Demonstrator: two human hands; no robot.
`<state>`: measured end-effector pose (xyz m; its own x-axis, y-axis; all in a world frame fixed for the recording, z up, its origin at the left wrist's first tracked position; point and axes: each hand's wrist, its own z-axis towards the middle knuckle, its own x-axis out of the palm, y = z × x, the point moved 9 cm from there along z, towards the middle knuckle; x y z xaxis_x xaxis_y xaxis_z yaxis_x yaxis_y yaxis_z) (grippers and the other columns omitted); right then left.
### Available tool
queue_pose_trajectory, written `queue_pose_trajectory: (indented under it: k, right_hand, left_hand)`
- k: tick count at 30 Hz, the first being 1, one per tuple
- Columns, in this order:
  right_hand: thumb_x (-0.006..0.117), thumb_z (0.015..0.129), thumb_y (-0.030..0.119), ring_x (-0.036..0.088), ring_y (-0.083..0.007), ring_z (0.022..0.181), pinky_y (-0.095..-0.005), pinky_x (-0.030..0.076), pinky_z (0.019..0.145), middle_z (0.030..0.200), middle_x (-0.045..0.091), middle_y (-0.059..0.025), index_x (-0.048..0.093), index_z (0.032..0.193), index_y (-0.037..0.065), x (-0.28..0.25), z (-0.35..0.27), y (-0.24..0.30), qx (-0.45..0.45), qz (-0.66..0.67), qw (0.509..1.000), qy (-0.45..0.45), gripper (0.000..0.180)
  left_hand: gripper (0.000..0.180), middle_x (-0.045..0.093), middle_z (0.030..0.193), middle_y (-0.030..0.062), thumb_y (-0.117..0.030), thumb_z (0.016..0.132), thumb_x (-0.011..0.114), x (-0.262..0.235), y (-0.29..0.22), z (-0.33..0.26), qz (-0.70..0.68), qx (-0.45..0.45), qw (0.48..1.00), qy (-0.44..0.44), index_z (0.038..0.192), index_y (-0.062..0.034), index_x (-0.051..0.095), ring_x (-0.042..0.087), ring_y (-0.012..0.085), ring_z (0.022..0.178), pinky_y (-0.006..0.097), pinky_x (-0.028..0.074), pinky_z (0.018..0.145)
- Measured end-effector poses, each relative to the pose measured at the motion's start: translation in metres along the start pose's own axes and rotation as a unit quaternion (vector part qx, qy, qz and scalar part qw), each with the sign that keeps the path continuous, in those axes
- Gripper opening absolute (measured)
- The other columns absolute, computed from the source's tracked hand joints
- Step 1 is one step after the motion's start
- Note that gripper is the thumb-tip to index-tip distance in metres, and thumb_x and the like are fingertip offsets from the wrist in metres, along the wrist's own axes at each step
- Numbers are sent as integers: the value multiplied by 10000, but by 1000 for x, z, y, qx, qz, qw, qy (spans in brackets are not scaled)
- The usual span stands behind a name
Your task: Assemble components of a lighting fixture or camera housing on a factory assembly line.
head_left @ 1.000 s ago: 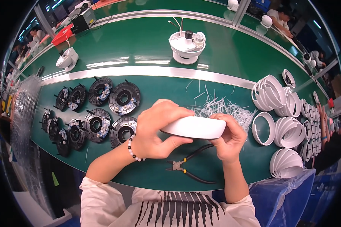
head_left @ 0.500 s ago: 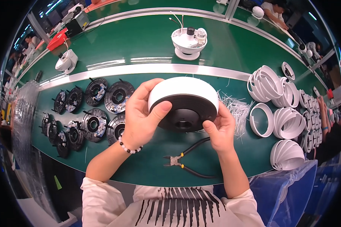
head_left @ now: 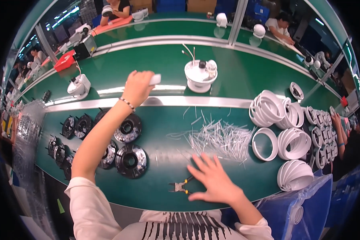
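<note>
My left hand [head_left: 138, 89] is stretched out over the edge of the green conveyor belt, closed on a white piece [head_left: 156, 79]. Most of that piece is hidden by the hand, so I cannot tell its full shape. My right hand [head_left: 214, 182] is low over the table with fingers spread, holding nothing. Under it lies a pair of side cutters [head_left: 180, 187]; the jaws show, while the hand covers most of the handles. Just beyond the right fingertips is a heap of thin white cut strips [head_left: 222, 138].
Black round bases with circuit boards [head_left: 131, 161] lie at the left, some behind my left forearm. White rings [head_left: 265, 144] stand stacked at the right. A white camera-like housing [head_left: 200, 76] and another [head_left: 79, 86] sit on the belt [head_left: 164, 60]. Other people work beyond.
The white round housing with the black base is no longer between my two hands. My left hand has moved far forward to the belt; my right has let go and dropped over the cutters.
</note>
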<state>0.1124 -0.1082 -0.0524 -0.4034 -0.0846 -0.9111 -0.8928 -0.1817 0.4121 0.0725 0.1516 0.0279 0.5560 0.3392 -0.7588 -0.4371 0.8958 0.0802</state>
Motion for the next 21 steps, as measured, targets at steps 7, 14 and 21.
queue_pose_trajectory:
  k: [7,14,21]
  right_hand:
    - [767,496,406,271,-380,1180,-500,223,972,1316,227,-203,281,1274,26,20,-30,3,34,-45,994,89,994]
    - [730,524,256,389,-319,1033,-437,278,914,1210,337,-186,338,1259,64,2,-30,-5,-9,18,999,49,855]
    - [683,482,216,448,-275,894,-365,358,784,981,506,-107,535,1036,15,-22,-48,-22,32,56,995,-71,607]
  left_hand:
    - [343,568,802,57,-136,655,663,100,53,-16,115,-39,990,74,929,-71,467,546,224,842,437,350,882]
    - [482,481,1078,92,-260,646,682,83,7,10,146,-79,977,131,1043,-91,469,417,250,1084,532,272,906]
    - [419,588,888,165,-396,745,554,120,-137,39,-284,-110,924,231,867,4,532,597,286,698,354,481,663]
